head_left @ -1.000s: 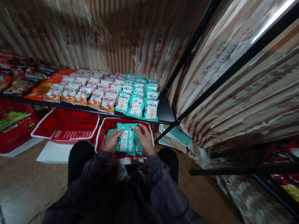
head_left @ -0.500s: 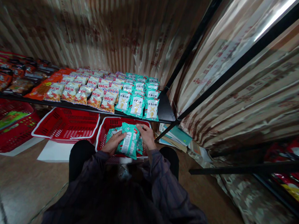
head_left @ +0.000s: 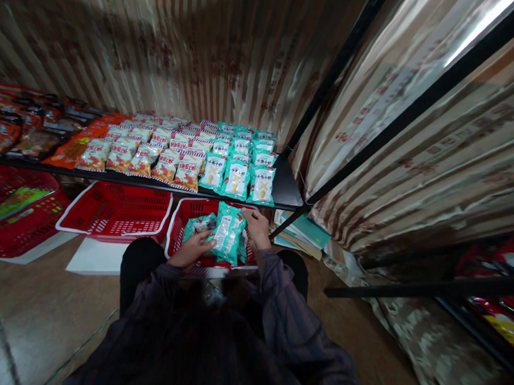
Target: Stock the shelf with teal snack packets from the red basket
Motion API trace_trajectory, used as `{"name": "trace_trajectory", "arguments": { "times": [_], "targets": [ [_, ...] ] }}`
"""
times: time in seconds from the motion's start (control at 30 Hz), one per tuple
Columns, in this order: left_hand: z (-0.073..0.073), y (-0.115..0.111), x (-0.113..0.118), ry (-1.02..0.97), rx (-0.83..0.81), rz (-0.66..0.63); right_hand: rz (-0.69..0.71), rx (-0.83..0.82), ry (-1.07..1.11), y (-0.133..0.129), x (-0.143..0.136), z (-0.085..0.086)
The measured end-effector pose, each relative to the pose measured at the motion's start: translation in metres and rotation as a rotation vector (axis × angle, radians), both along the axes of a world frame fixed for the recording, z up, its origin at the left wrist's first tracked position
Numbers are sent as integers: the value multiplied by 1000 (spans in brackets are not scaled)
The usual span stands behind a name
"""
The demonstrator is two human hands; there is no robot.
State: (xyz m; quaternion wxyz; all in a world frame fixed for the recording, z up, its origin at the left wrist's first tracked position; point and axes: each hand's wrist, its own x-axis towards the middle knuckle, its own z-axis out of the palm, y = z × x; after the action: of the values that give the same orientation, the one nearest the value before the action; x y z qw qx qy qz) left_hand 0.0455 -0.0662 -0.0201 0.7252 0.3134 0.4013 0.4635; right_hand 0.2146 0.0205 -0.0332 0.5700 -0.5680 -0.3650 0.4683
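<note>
A teal snack bag [head_left: 228, 233] is tilted above the red basket [head_left: 177, 210] between my knees. My right hand [head_left: 257, 226] pinches its upper right corner. My left hand [head_left: 194, 248] is at the bag's lower left, fingers apart, with the tips close to its edge; whether they touch it is hard to tell. More teal bags [head_left: 197, 226] lie in the basket under and beside my hands. Just beyond, rows of matching teal bags [head_left: 237, 178] stand at the right part of the black shelf [head_left: 288, 189].
White-and-orange snack bags [head_left: 187, 170] and orange packs [head_left: 73, 147] fill the shelf leftward. Two more red baskets stand at the left, one [head_left: 121, 209] beside mine. A black shelf post [head_left: 327, 191] slants at the right, near stacked books [head_left: 309, 231].
The held teal bag has moved up and slightly right with my right hand. My left hand has come off its front face and its fingers have opened.
</note>
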Motion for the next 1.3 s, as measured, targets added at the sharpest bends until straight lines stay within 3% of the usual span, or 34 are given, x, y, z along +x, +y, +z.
{"name": "trace_trajectory", "arguments": {
  "times": [0.27, 0.4, 0.53, 0.83, 1.07, 1.3],
  "targets": [
    [-3, 1, -3, 22, -82, 205, 192, -177, 146, -29, -8, 15],
    [-3, 3, -3, 33, -98, 317, 323, -251, 137, -50, -10, 11],
    [-8, 6, 0, 3, -92, 385, 422, -203, 107, -60, -12, 2],
    [-7, 3, 3, -44, -76, 383, 331, -114, 142, -58, -16, -11],
    [-2, 3, 6, -39, -129, 423, 335, -46, 44, -62, -13, -13],
    [0, 6, 7, -34, -59, 472, 344, -7, -14, -63, -8, -17]
  ]
}}
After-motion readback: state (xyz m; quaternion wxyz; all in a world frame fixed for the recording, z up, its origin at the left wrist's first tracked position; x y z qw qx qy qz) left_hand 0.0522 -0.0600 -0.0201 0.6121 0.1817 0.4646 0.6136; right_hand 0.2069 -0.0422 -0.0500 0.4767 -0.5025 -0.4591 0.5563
